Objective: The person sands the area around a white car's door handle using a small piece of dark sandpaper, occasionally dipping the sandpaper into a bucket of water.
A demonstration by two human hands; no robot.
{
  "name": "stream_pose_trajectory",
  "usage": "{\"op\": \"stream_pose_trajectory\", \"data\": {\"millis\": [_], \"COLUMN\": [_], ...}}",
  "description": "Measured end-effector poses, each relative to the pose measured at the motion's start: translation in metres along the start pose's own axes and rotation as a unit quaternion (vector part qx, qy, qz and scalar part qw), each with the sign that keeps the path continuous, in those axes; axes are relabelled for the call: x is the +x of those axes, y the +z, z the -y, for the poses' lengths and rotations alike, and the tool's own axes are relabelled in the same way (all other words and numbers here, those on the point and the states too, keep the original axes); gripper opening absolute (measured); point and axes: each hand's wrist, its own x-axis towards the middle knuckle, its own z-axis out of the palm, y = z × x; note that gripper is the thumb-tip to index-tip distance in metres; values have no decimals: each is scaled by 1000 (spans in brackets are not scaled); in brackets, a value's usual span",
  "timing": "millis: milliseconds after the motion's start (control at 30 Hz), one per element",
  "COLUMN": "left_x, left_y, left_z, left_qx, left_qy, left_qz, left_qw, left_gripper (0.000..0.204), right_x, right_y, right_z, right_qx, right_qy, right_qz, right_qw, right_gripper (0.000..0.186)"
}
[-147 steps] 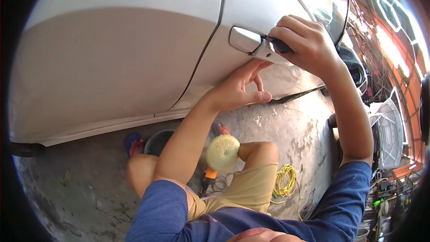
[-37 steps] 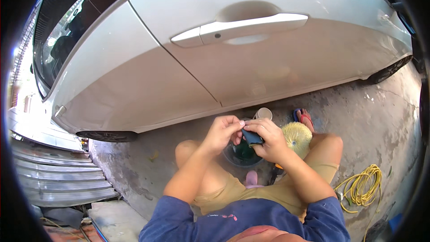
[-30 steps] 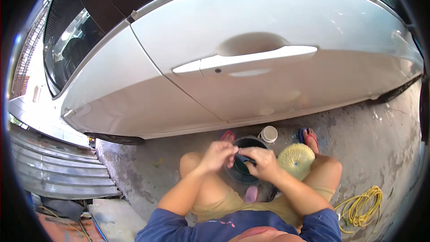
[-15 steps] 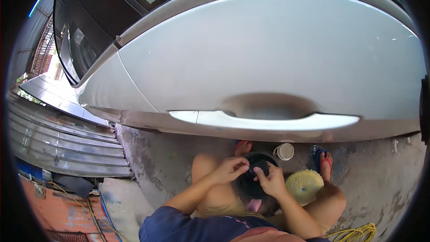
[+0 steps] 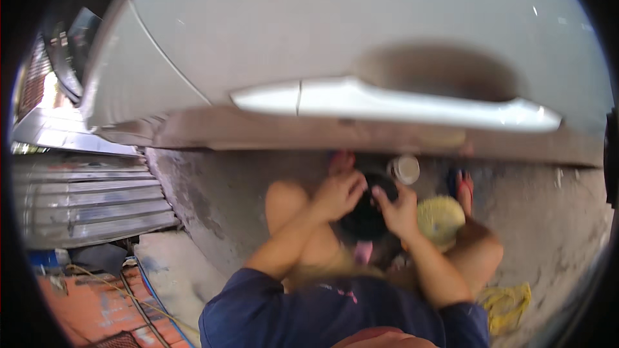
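Note:
Over a dark bucket (image 5: pixel 361 224) between my knees, my left hand (image 5: pixel 342 193) has its fingers curled together near my right hand; what they pinch is hidden in blur. My right hand (image 5: pixel 398 209) grips a small dark flat piece (image 5: pixel 385 185), its thumb pointing up along it. A pale yellow fluffy round pad (image 5: pixel 438 222) lies beside my right hand and leg. Just beyond the bucket is a small white cup (image 5: pixel 405 169). Above them runs the silver car door (image 5: pixel 309 26) with its long handle (image 5: pixel 412 109).
Corrugated metal sheets (image 5: pixel 97 200) lie at the left, with a rusty red panel (image 5: pixel 90 309) and a pale board (image 5: pixel 164 251) below them. A coiled yellow hose or cord (image 5: pixel 506 306) is at the lower right. The car's lower edge overhangs my feet.
My hands have left the door handle seen earlier and moved down over the bucket with the dark piece. In the last second the view has swung, shifting the door; the picture is now blurred.

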Motion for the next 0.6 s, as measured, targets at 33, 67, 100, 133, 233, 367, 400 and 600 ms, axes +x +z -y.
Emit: {"op": "stream_pose_trajectory", "data": {"millis": [33,67,100,133,233,367,400,600], "left_x": [-8,-17,-26,-22,-29,-63,-72,-95], "left_y": [-1,0,1,-9,-16,-23,-25,-40], "left_z": [13,20,32,19,15,18,21,45], "left_qx": [23,16,-49,-107,-324,-381,-385,-395], "left_qy": [25,11,0,-94,-91,-76,-80,-101], "left_qz": [-35,-118,-195,-184,-298,-315,-318,-343], "left_qw": [999,993,980,973,893,866,863,846], "left_gripper": [13,11,8,8,11,11,11,16], "right_x": [-3,-1,-3,-2,-11,-13,-9,6], "right_y": [8,17,25,21,34,67,76,100], "right_z": [-7,-10,-13,-26,-82,-149,-166,-268], "right_qx": [30,90,87,80,47,-49,-103,-259], "right_qy": [45,135,142,148,289,324,306,309], "right_qz": [7,20,32,22,14,-3,-18,-139], "right_qw": [998,987,985,986,956,945,946,904], "right_gripper": [18,19,24,29,26,21,24,52]}}
